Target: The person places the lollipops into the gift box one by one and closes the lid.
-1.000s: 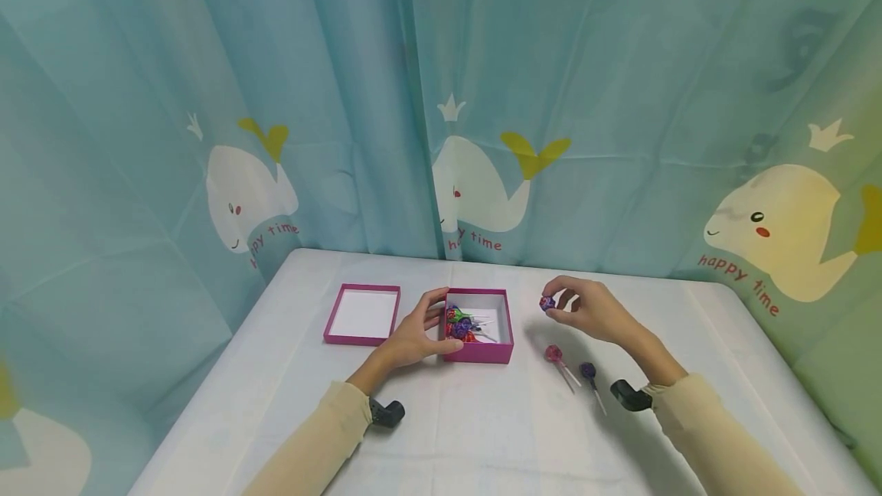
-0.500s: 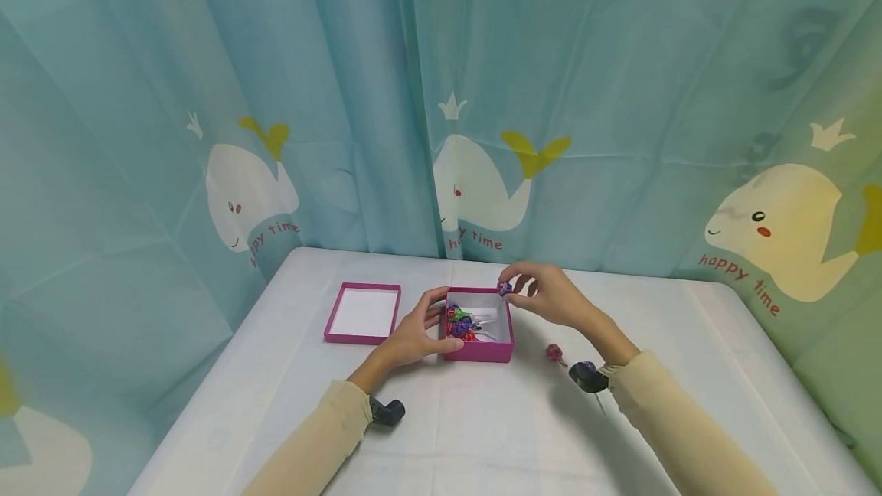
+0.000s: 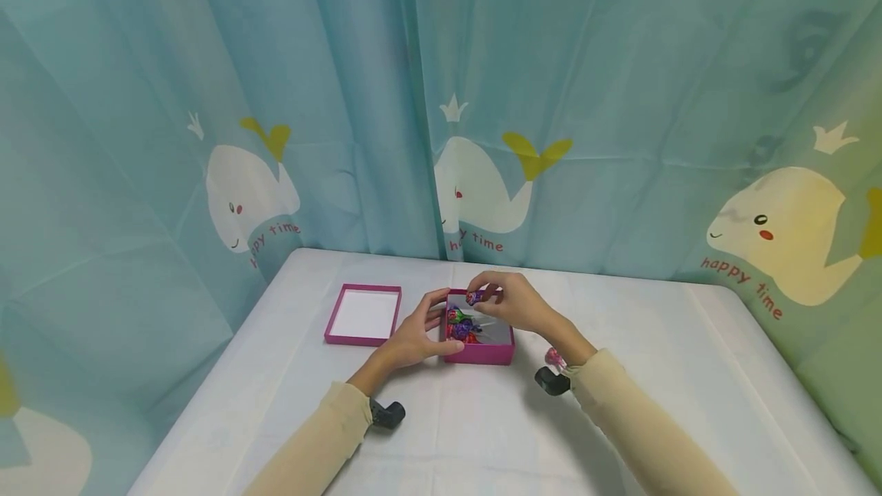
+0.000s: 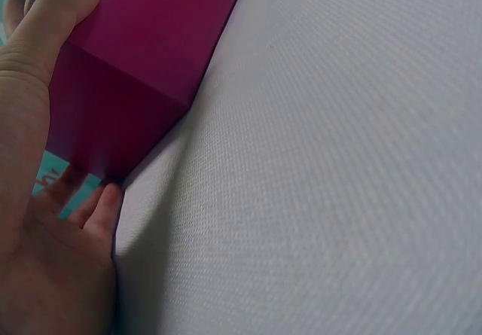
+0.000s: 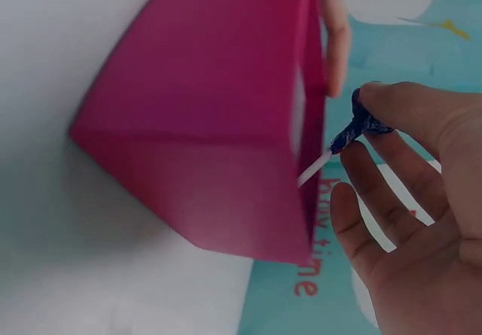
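Observation:
A magenta box (image 3: 478, 355) with a white inside stands on the table, holding several wrapped lollipops (image 3: 463, 328) bunched at its left. My left hand (image 3: 413, 337) grips the box's left end, thumb at the front edge and fingers toward the back. Over the box's open top, my right hand (image 3: 513, 302) pinches a purple-blue wrapped lollipop (image 5: 363, 122) by its head. In the right wrist view its white stick slants down behind the box's rim. A pink lollipop (image 3: 554, 359) lies on the table, partly covered by the right sleeve.
The matching box lid (image 3: 362, 315), white inside up, lies left of the box. A white cloth covers the table (image 3: 441, 427). Behind it hangs a blue-green curtain (image 3: 344, 98) with whale prints. Each wrist wears a black camera (image 3: 388, 414).
My right hand has carried the lollipop leftward from beside the box to over its open top. The right forearm now hides the dark lollipop on the table. My left hand stays put.

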{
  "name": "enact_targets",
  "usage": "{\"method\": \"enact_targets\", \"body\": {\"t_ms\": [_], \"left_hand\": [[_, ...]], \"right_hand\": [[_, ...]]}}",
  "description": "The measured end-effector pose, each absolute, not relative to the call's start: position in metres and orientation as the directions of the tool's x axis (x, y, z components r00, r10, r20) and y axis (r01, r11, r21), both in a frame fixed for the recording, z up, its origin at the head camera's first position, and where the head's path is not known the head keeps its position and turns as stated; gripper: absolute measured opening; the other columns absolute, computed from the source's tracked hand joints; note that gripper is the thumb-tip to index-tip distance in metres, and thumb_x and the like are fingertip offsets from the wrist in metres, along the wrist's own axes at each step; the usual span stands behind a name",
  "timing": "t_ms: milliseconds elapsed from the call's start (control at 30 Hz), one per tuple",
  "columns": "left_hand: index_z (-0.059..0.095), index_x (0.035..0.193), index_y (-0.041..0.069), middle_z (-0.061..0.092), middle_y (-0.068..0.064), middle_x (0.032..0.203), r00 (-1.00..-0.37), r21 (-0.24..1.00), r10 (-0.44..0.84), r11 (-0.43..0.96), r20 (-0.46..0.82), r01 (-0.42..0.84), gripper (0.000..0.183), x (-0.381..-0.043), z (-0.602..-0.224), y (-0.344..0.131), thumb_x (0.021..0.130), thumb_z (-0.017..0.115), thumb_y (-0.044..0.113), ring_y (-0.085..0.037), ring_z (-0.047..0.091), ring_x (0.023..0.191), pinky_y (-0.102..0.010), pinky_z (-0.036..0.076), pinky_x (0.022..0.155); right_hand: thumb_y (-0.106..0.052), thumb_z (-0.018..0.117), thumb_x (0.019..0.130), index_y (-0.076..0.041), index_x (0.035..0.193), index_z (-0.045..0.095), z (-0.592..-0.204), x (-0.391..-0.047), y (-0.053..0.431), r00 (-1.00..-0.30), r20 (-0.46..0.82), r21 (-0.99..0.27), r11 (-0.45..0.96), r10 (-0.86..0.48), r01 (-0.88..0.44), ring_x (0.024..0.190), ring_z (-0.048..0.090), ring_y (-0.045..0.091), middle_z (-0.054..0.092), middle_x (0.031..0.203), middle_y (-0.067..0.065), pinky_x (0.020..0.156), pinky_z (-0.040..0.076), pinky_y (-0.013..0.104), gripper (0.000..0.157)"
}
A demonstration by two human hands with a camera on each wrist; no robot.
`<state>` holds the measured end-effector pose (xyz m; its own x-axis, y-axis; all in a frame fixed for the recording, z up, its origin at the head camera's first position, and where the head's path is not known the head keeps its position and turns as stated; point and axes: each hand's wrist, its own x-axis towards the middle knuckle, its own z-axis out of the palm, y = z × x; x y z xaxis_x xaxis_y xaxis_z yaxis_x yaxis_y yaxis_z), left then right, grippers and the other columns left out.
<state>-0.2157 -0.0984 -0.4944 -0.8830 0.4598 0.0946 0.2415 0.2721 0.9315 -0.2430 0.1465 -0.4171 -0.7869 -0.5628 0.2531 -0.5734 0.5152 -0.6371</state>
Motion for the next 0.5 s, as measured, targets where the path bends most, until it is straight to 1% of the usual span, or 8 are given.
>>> {"method": "enact_targets", "body": {"t_ms": [200,333,500], "left_hand": [[0.026,0.159,0.029,0.031,-0.007,0.164,-0.884,0.932,0.459,0.275,0.087,0.235,0.097,-0.216,-0.494,-0.098,0.083,0.087,0.034,-0.030,0.038,0.148,-0.041,0.036,0.120],[0.026,0.160,0.026,0.030,-0.010,0.164,-0.880,0.932,0.463,0.265,0.103,0.248,0.096,-0.215,-0.495,-0.099,0.084,0.086,0.033,-0.033,0.038,0.148,-0.044,0.036,0.119],[0.025,0.160,0.022,0.029,-0.015,0.165,-0.877,0.934,0.465,0.244,0.123,0.261,0.096,-0.214,-0.494,-0.099,0.085,0.085,0.026,-0.036,0.037,0.148,-0.048,0.036,0.119]], "right_hand": [[-0.006,0.080,0.089,-0.011,0.111,0.073,-0.429,-0.241,0.141,-0.784,0.214,-0.614,0.544,-0.583,-0.572,0.086,0.067,0.012,0.073,0.102,-0.001,0.073,0.058,0.027,0.023],[-0.005,0.080,0.088,-0.011,0.110,0.073,-0.433,-0.239,0.140,-0.778,0.179,-0.611,0.552,-0.603,-0.568,0.083,0.066,0.011,0.072,0.098,-0.001,0.070,0.057,0.025,0.023],[-0.004,0.080,0.088,-0.010,0.108,0.073,-0.435,-0.238,0.138,-0.761,0.150,-0.611,0.546,-0.631,-0.573,0.080,0.065,0.009,0.072,0.095,-0.001,0.069,0.056,0.023,0.022]]}}
